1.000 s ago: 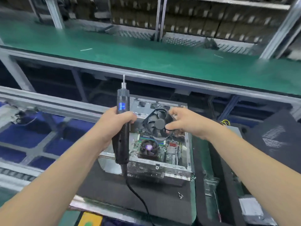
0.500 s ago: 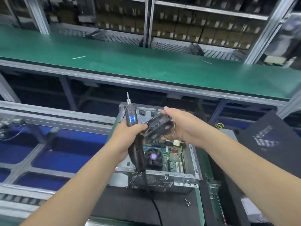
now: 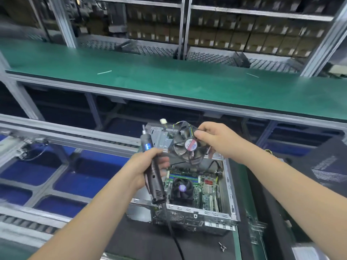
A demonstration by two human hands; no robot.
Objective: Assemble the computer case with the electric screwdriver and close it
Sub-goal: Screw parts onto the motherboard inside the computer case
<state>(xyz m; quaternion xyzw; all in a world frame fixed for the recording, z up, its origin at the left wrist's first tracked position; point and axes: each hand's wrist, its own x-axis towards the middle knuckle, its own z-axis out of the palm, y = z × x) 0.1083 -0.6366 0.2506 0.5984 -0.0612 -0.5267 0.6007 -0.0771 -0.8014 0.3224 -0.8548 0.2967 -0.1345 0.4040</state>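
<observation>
We are seeing the open computer case (image 3: 228, 186) sitting on the dark desk (image 3: 131, 239). The right hand (image 3: 216, 142) is pinching the case fan (image 3: 187, 147) above it; the left hand (image 3: 145, 167) is gripping the electric screwdriver (image 3: 153, 171). We judge fan mounting is underway: seating it against the case wall comes next.

A long green belt (image 3: 169, 81) runs across the far side, with two small white scraps (image 3: 104, 72) lying on it. Beyond it stand metal shelves (image 3: 225, 25) stacked with brown cartons. To the near left lie blue trays (image 3: 84, 177) under a grey frame.
</observation>
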